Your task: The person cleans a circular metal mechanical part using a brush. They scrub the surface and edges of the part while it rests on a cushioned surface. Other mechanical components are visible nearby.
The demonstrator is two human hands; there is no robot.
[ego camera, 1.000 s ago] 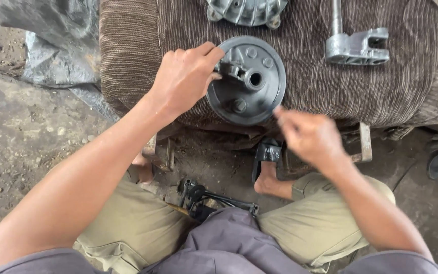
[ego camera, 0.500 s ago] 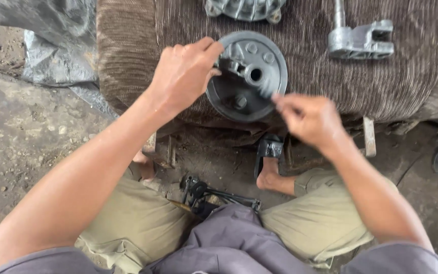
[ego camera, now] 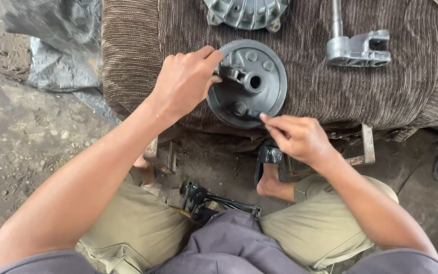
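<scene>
A round dark grey metal plate [ego camera: 259, 96] with a central hub and bolt bosses lies on a brown ribbed cushion [ego camera: 305, 86]. My left hand [ego camera: 186, 81] grips the plate's left rim, fingers curled over the edge. My right hand [ego camera: 297, 137] pinches a small dark part at the plate's lower right rim; the part is mostly hidden by my fingertips.
A finned grey metal cover [ego camera: 247, 12] sits at the cushion's far edge. A metal shaft with a forked bracket [ego camera: 356, 48] lies to the right. A grey tarp [ego camera: 51, 56] covers dirt ground at left. A black tool [ego camera: 214, 200] rests between my knees.
My right hand has moved up from below the cushion edge to the plate's lower right rim. My left hand has kept its hold on the plate's left side.
</scene>
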